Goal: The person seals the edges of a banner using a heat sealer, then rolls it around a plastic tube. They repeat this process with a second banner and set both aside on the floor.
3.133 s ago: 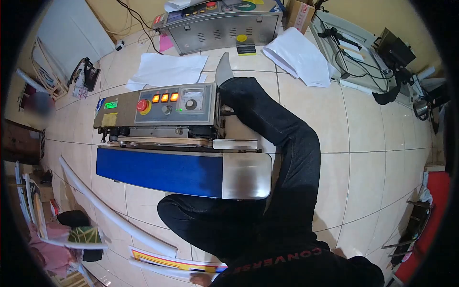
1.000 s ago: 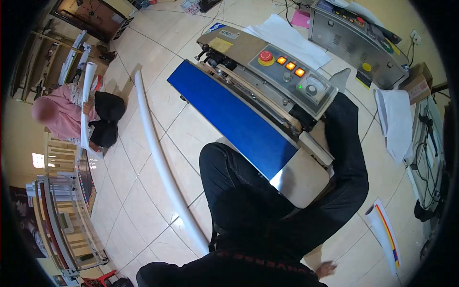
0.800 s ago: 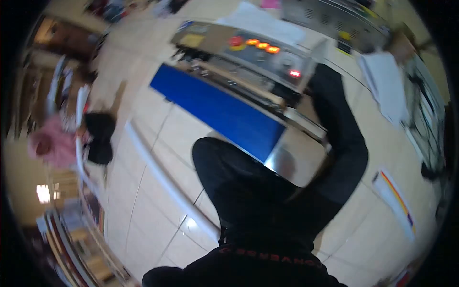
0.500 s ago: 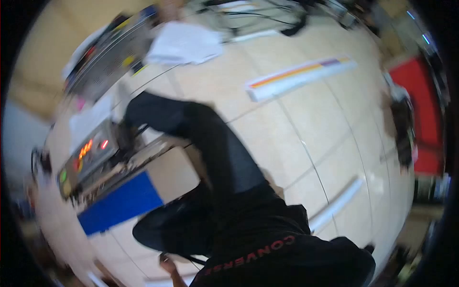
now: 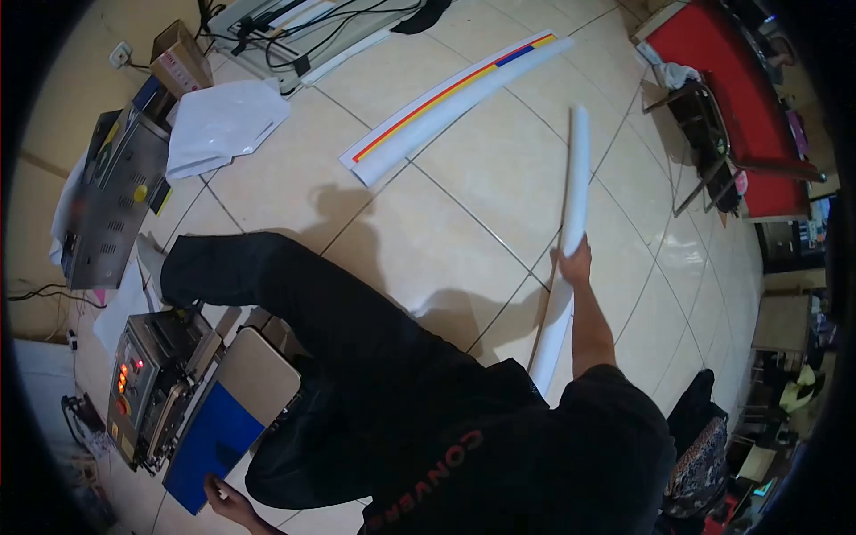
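Out to the right, my right hand [image 5: 575, 263] is wrapped around a long white roll [image 5: 578, 187], which looks like rolled sheet material. The roll extends up and down past the hand, its lower end hidden behind my body. At the lower left, my left hand [image 5: 230, 501] is by the near edge of a blue panel [image 5: 218, 432], fingers somewhat apart and seemingly nothing in them. That panel lies beside a beige padded board [image 5: 263, 370]. Along it stands a metal machine [image 5: 147, 379] with lit orange digits and a red light.
A flat white strip with red, yellow and blue bands [image 5: 455, 102] lies on the tiled floor [image 5: 473, 223]. Folded white sheets [image 5: 223, 125] and a metal case [image 5: 111, 196] are at upper left. A chair [image 5: 713, 134] stands by a red counter [image 5: 713, 71].
My view has turned and steadied. My right hand, unseen earlier, now holds the white roll out to the right. My left hand has come up to the blue panel.
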### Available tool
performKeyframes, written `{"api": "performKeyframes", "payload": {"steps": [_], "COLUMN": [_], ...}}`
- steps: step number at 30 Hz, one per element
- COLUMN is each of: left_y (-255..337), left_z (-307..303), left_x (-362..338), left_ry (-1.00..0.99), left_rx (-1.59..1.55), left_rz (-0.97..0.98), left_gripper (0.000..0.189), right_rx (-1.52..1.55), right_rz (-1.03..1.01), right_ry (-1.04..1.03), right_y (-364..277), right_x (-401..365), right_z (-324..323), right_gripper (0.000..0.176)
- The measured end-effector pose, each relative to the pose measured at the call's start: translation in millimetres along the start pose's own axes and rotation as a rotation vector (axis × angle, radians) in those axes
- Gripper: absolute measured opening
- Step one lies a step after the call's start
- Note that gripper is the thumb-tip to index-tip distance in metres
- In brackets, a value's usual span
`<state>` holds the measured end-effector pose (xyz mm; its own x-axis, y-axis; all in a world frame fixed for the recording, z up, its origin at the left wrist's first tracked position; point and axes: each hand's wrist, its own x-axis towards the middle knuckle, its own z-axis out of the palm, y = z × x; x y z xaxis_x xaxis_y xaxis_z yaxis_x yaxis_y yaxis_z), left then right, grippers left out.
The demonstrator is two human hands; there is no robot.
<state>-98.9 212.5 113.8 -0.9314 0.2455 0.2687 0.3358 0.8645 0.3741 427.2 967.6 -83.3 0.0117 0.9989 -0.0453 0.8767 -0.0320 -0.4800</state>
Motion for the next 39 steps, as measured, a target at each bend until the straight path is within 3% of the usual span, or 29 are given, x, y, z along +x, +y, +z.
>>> {"api": "performKeyframes", "payload": {"steps": [1,4,7,9,10,12,16,18,19,22,23,25,26,29,39], "left_y": [30.0,61.7,102.3,98.2,142.3,121.0,133.2,120.9,128.1,202.7,231.8,288.0,314.0,381.5,522.9], "left_z": [-6.6,-24.7,-55.5,-67.7,-68.0,-61.2,-58.6,-61.5,-60.9,-64.7,-67.1,-72.0,-72.8,-74.1,0.6], "left_x": [0.8,-16.0,-48.2,-76.3,-69.6,-85.5,-70.4,-47.7,-33.0,14.3,31.4,59.0,69.3,96.2,146.2], "left_ry": [-0.044,-0.007,0.057,0.121,0.212,0.245,0.203,0.126,0.131,0.086,0.065,0.004,-0.028,-0.067,-0.26], "left_rx": [0.052,0.11,0.174,0.26,0.303,0.193,0.098,0.142,0.127,0.072,0.114,0.122,0.09,0.105,0.156], "left_rz": [-0.001,0.094,0.013,0.002,0.159,0.024,-0.032,0.156,0.203,0.437,0.573,0.773,0.837,1.022,1.368], "left_gripper": [0.02,0.024,0.021,0.019,0.019,0.018,0.017,0.017,0.016,0.02,0.023,0.028,0.03,0.03,0.016], "right_rx": [-0.059,-0.21,-0.342,-0.515,-0.509,-0.388,-0.123,-0.11,-0.141,-0.206,-0.199,-0.264,-0.25,-0.098,-0.222], "right_rz": [-0.006,0.121,-0.021,0.024,-0.074,-0.207,-0.163,0.003,-0.062,-0.03,-0.05,-0.449,-0.467,-0.035,0.011], "right_ry": [-0.031,-0.02,0.145,0.002,0.102,0.036,0.02,0.079,0.052,-0.093,-0.084,-0.091,-0.075,-0.136,-0.286], "right_y": [-12.5,-62.1,-64.6,-81.0,-68.7,-48.0,-13.5,0.6,-1.3,-40.3,-25.5,7.4,8.3,-3.6,5.1], "right_x": [16.7,11.8,-25.0,-81.5,-98.2,-111.5,-108.1,-105.3,-107.1,-116.5,-120.5,-131.5,-135.3,-140.5,-106.6], "right_z": [8.7,25.7,53.2,32.6,37.6,26.4,9.4,10.2,5.8,-14.8,-12.1,-3.2,-4.6,-5.7,13.1], "right_gripper": [0.105,0.105,0.091,0.085,0.079,0.072,0.068,0.07,0.073,0.077,0.077,0.09,0.09,0.109,0.098]}}
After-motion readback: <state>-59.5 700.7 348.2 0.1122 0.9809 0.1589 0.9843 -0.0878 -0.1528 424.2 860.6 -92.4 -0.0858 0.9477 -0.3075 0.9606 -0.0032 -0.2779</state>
